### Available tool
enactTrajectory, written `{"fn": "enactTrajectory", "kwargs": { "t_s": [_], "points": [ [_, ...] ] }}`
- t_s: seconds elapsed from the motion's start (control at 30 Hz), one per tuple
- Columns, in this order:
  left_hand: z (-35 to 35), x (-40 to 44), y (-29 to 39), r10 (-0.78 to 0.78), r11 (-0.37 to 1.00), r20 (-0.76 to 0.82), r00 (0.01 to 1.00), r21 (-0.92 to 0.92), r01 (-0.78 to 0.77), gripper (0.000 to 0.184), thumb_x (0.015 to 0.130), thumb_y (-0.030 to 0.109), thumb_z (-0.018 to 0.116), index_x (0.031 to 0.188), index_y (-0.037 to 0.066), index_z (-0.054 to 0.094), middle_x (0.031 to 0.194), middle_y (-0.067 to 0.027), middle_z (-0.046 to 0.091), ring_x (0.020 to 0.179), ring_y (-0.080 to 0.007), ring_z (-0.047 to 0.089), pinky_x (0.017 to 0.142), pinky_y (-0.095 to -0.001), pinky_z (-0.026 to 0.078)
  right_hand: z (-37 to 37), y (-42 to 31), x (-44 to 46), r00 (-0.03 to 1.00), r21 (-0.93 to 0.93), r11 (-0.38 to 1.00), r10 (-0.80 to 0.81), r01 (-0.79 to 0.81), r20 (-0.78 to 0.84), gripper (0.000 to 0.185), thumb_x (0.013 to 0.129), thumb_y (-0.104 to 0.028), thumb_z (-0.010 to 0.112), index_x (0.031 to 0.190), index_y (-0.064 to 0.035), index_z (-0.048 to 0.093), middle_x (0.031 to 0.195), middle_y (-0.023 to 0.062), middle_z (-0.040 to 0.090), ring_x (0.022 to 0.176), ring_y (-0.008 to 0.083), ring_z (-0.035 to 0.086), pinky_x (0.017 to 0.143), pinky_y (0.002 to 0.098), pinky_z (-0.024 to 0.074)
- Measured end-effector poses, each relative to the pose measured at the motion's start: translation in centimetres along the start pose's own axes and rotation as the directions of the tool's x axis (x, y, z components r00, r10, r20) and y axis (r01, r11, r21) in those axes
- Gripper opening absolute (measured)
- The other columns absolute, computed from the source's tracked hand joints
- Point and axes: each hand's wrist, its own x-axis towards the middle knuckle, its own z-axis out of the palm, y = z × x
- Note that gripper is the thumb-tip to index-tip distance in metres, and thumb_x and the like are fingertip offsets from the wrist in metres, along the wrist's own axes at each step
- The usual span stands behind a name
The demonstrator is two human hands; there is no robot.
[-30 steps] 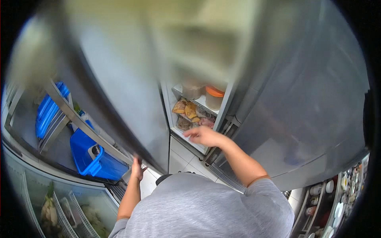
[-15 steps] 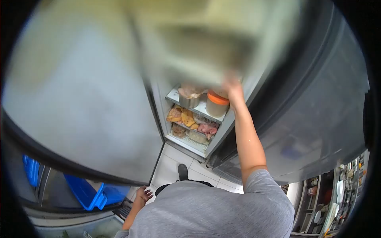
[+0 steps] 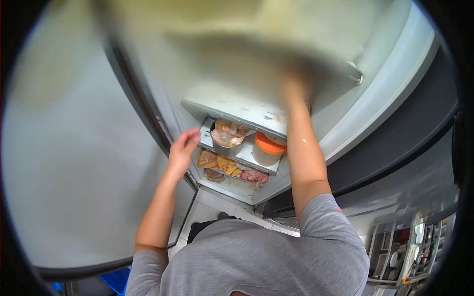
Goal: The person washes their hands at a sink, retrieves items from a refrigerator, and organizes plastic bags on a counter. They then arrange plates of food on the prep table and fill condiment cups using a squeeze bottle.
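Inside an open refrigerator, my right hand (image 3: 295,86) reaches into the upper part above a metal shelf (image 3: 232,112). Its fingers are lost in blur, so I cannot make out what they touch. Raised at the opening's left side is my left hand (image 3: 182,148), fingers apart and nothing in it. On the shelf below stand a metal pot (image 3: 227,148) with bagged meat (image 3: 231,133) on top, and a tub (image 3: 265,157) with an orange lid (image 3: 270,143). Yellowish pieces of meat (image 3: 228,166) and pink meat (image 3: 255,176) lie lower down.
The wide refrigerator door (image 3: 74,172) stands swung open on my left. A dark, curved appliance front (image 3: 395,128) is on the right. Behind it at lower right is a rack with many small items (image 3: 407,251). White floor tiles (image 3: 205,204) show near my feet.
My left hand has risen from beside my body to the refrigerator opening. My right arm reaches further in and higher. The view has moved closer to the shelves.
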Motion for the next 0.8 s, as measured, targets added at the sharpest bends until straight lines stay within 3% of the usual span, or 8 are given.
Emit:
{"fn": "enactTrajectory", "kwargs": {
  "t_s": [0.23, 0.37, 0.57, 0.67, 0.7, 0.73, 0.77, 0.8],
  "points": [
    [5.3, 14.8, 6.5, 0.438, 0.815, 0.163, 0.884, 0.342, -0.467, 0.039, 0.09, 0.017, 0.058, 0.125, 0.0, 0.052, 0.117, -0.0105, 0.059, 0.106, -0.0193, 0.055, 0.091, -0.0299, 0.043, -2.6, 1.7, 0.4, 0.945, -0.032, 0.971, 0.236, -0.235, 0.226, 0.052, 0.076, -0.029, 0.068, 0.118, -0.0025, 0.051, 0.102, 0.0153, 0.061, 0.09, 0.0269, 0.058, 0.077, 0.0367, 0.0472],
    [8.7, 23.3, 4.2, 0.227, 0.964, 0.345, 0.911, -0.211, -0.16, 0.057, 0.086, 0.006, 0.053, 0.137, -0.006, 0.03, 0.129, -0.0166, 0.045, 0.117, -0.0259, 0.047, 0.098, -0.0381, 0.042, -3.6, -0.3, -0.2, 0.774, 0.637, 0.441, 0.341, -0.632, 0.533, 0.012, 0.084, -0.017, 0.052, 0.086, -0.005, 0.055, 0.069, 0.0072, 0.053, 0.057, 0.0163, 0.045, 0.052, 0.0316, 0.0411],
    [10.4, 29.0, 2.6, 0.304, 0.751, 0.377, 0.875, -0.66, 0.023, 0.045, 0.08, -0.008, 0.04, 0.123, -0.015, 0.028, 0.125, -0.0294, 0.036, 0.118, -0.0401, 0.042, 0.104, -0.0536, 0.036, -4.4, -0.8, 1.6, 0.667, 0.725, -0.121, 0.313, -0.677, 0.676, 0.012, 0.083, -0.006, 0.042, 0.071, -0.0087, 0.039, 0.061, 0.0039, 0.039, 0.05, 0.0128, 0.03, 0.044, 0.0241, 0.0246],
    [10.0, 31.8, 1.5, 0.317, 0.4, 0.405, 0.857, -0.877, 0.266, 0.031, 0.079, -0.01, 0.037, 0.109, -0.017, 0.032, 0.123, -0.0331, 0.034, 0.116, -0.045, 0.041, 0.104, -0.058, 0.035, -4.9, -1.9, 1.6, 0.692, 0.725, -0.348, 0.24, -0.594, 0.681, 0.013, 0.079, -0.003, 0.043, 0.069, -0.0086, 0.038, 0.06, 0.0032, 0.036, 0.048, 0.0119, 0.028, 0.044, 0.0238, 0.0241],
    [9.7, 32.4, 1.4, 0.313, 0.466, 0.422, 0.851, -0.849, 0.25, 0.033, 0.078, -0.011, 0.037, 0.109, -0.017, 0.031, 0.123, -0.0331, 0.034, 0.117, -0.0464, 0.04, 0.104, -0.0585, 0.034, -4.1, -0.2, 2.0, 0.692, 0.727, -0.352, 0.242, -0.59, 0.68, 0.013, 0.079, -0.003, 0.043, 0.069, -0.0086, 0.038, 0.06, 0.0032, 0.036, 0.048, 0.0119, 0.028, 0.044, 0.0238, 0.0241],
    [9.4, 32.9, 1.3, 0.306, 0.53, 0.441, 0.844, -0.815, 0.233, 0.034, 0.076, -0.012, 0.036, 0.109, -0.017, 0.031, 0.122, -0.0332, 0.034, 0.118, -0.0478, 0.039, 0.104, -0.0589, 0.034, -2.6, 2.5, 2.6, 0.929, 0.856, 0.364, 0.093, -0.367, 0.359, 0.014, 0.078, -0.002, 0.044, 0.068, -0.0089, 0.038, 0.059, 0.003, 0.036, 0.048, 0.0116, 0.027, 0.043, 0.0241, 0.0237],
    [8.9, 33.5, 1.1, 0.3, 0.535, 0.448, 0.842, -0.81, 0.24, 0.034, 0.076, -0.012, 0.036, 0.109, -0.017, 0.031, 0.122, -0.0332, 0.034, 0.118, -0.0478, 0.039, 0.104, -0.0589, 0.034, -1.8, 4.3, 2.8, 0.949, 0.542, 0.827, -0.274, 0.15, 0.156, 0.014, 0.077, -0.002, 0.044, 0.067, -0.0092, 0.037, 0.059, 0.0027, 0.035, 0.047, 0.0114, 0.026, 0.043, 0.0245, 0.0232],
    [8.3, 34.1, 1.2, 0.586, 0.756, 0.456, 0.67, -0.604, -0.251, 0.04, 0.073, -0.013, 0.036, 0.112, -0.017, 0.03, 0.122, -0.0323, 0.035, 0.119, -0.0494, 0.037, 0.105, -0.0598, 0.034, -2.5, 3.0, 2.3, 0.951, 0.543, 0.827, -0.267, 0.144, 0.154, 0.014, 0.077, -0.002, 0.044, 0.067, -0.0092, 0.037, 0.059, 0.0027, 0.035, 0.047, 0.0114, 0.026, 0.043, 0.0245, 0.0232]
  ]
}}
